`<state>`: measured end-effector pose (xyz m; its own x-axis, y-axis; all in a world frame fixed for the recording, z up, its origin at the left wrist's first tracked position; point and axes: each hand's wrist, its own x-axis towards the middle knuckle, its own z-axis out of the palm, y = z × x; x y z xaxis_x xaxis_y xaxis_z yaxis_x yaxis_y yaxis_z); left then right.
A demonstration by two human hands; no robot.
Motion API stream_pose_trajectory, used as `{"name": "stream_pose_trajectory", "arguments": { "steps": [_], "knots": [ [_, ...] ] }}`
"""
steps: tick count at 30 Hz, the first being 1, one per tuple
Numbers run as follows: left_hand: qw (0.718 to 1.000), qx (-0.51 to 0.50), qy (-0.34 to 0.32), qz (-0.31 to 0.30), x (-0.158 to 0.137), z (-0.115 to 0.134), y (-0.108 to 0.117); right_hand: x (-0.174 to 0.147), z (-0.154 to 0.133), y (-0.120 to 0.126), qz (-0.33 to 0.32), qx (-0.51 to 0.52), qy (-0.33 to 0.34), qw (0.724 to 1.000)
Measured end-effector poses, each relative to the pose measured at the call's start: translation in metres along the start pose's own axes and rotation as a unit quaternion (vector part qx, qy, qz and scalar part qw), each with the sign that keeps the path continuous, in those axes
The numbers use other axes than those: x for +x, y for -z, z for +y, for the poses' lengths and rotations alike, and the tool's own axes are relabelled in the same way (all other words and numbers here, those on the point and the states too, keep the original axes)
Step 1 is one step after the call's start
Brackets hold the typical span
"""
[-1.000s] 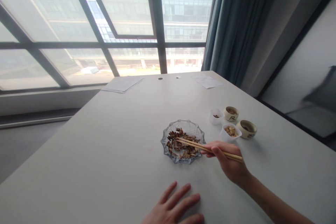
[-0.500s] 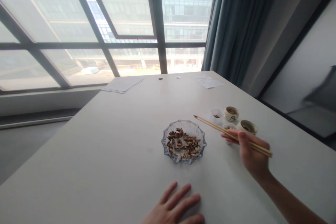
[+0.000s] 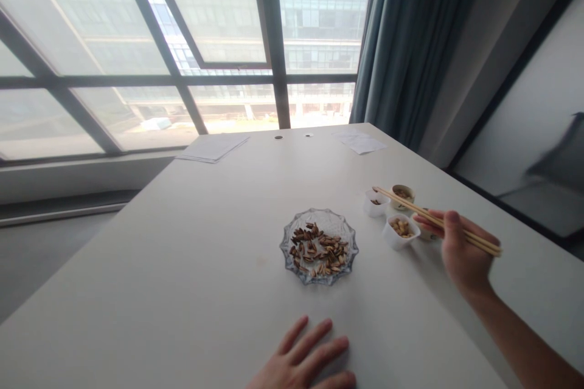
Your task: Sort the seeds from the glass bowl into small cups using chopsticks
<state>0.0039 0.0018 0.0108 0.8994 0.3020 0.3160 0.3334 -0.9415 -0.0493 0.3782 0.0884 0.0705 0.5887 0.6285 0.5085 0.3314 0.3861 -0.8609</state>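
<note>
My right hand (image 3: 468,249) is closed around a pair of wooden chopsticks (image 3: 438,219). Their tips hover over a small white plastic cup (image 3: 376,209) with a few dark seeds inside; a small dark piece seems to be pinched at the tips. Just nearer stands a second white cup (image 3: 396,242) of pale nuts. Behind the chopsticks are two cream ceramic cups, the farther one (image 3: 407,202) holding brownish bits, the other partly hidden by my hand. My left hand (image 3: 308,355) lies on the table, fingers spread, in front of a scalloped glass dish (image 3: 292,264) of brown striped seeds (image 3: 323,249).
The white table (image 3: 182,267) reaches toward large windows. Paper sheets (image 3: 214,148) lie at its far left, and another sheet (image 3: 362,142) at the far right. Two round holes sit near the far edge. A dark curtain (image 3: 401,42) hangs beyond the right corner.
My right hand and the chopsticks moved right and slightly away, bringing the tips from beside the glass dish to over the white cup. The nut cup is now uncovered. My left hand stayed still.
</note>
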Motion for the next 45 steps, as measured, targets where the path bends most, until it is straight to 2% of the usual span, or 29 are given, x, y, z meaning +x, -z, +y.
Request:
{"name": "stream_pose_trajectory", "arguments": {
  "steps": [6,10,12,15,19,25,31,37,41,45],
  "knots": [
    [1.0,0.002,0.0,-0.014,0.001,0.001,0.003,-0.001,0.0,0.001,-0.002,0.014,0.007,1.0],
    [1.0,0.005,0.001,-0.006,-0.004,0.001,-0.01,-0.008,-0.007,-0.004,-0.022,0.037,0.001,0.999],
    [1.0,0.005,0.004,0.027,-0.007,0.002,-0.021,-0.017,-0.011,-0.008,-0.052,0.057,-0.003,0.997],
    [0.999,0.009,0.006,0.031,-0.011,0.003,-0.033,-0.033,-0.016,-0.015,-0.133,0.073,0.004,0.988],
    [1.0,0.011,0.004,0.027,-0.013,0.004,-0.038,-0.051,-0.015,-0.024,-0.246,0.076,0.024,0.966],
    [0.999,0.018,0.006,0.033,-0.018,0.004,-0.047,-0.059,-0.012,-0.033,-0.322,0.066,0.008,0.945],
    [0.999,0.009,0.009,0.031,-0.015,0.005,-0.043,-0.057,-0.008,-0.036,-0.323,0.073,-0.059,0.942],
    [1.0,0.011,0.004,0.008,-0.005,0.002,-0.014,-0.058,-0.012,-0.036,-0.295,0.073,-0.098,0.948],
    [1.0,0.009,0.007,0.001,-0.001,0.001,-0.002,-0.061,-0.014,-0.035,-0.283,0.069,-0.109,0.95],
    [1.0,0.007,0.006,0.01,0.0,0.001,-0.001,-0.064,-0.012,-0.032,-0.296,0.054,-0.105,0.948]
  ]
}}
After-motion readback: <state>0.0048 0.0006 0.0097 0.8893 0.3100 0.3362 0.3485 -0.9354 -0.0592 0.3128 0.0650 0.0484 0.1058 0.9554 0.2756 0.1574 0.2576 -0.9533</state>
